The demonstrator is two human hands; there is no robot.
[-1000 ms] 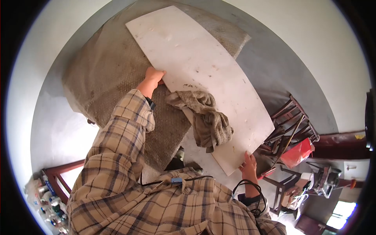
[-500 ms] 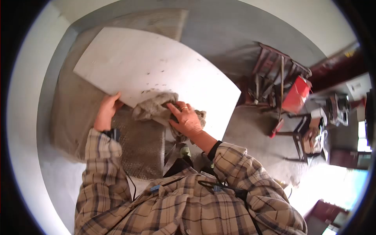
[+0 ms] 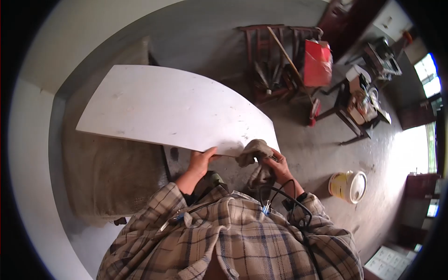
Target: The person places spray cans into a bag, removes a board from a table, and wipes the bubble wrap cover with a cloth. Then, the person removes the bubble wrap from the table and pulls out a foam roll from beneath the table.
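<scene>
A long white board [image 3: 177,102] with a curved far edge and small dark marks is held up in front of me. My left hand [image 3: 201,162] grips its near edge, thumb on top and fingers underneath. At the board's right end, my right hand [image 3: 280,167] is closed on the brown-grey cloth [image 3: 255,151] and the board's corner. Part of the cloth lies over the near edge and the rest hangs below it.
A covered, brownish surface [image 3: 107,172] lies at the left beneath the board. Dark wooden chairs [image 3: 263,44] with a red box [image 3: 318,63] stand at the far wall. A cluttered small table [image 3: 350,109] and a white bucket [image 3: 347,186] are at the right.
The board has turned to lie more crosswise, and the view has swung right. My right hand has gone from on top of the cloth to the board's right end, with the cloth in its grasp.
</scene>
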